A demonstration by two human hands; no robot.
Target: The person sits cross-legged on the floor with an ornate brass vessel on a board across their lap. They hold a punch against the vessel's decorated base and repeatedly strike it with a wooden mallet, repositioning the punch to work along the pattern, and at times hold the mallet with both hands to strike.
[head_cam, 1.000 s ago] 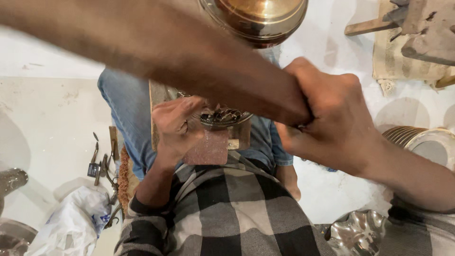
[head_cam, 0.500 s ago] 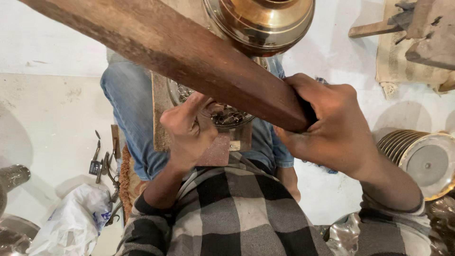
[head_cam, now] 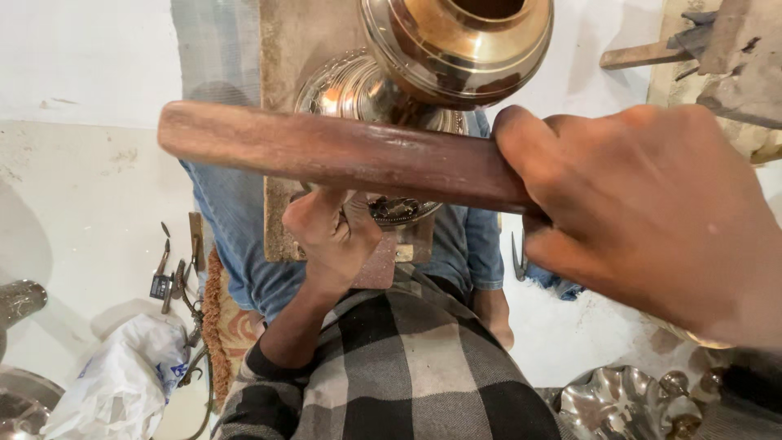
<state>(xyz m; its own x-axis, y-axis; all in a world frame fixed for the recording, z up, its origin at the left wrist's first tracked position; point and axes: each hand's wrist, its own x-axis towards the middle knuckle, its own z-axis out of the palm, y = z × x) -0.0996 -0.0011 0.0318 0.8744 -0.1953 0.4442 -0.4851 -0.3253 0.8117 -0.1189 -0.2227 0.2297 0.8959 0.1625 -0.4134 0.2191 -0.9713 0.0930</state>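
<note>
Raising my right hand [head_cam: 652, 212], I've swung the wooden club [head_cam: 342, 155] up level, closer than a second ago, fist tight round it. My left hand [head_cam: 334, 236] still pins a tool against the metal piece [head_cam: 399, 210] on my lap.

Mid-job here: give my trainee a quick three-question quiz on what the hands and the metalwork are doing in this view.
1. True or false: the right hand grips a wooden stick.
2. What does the left hand touch? A) white plastic bag B) embossed metal bowl C) pliers
3. What shiny thing stands at the top, beyond the stick?

Key: 1 true. 2 B, the embossed metal bowl, on a wooden board across the lap. 3 A brass pot.
</note>
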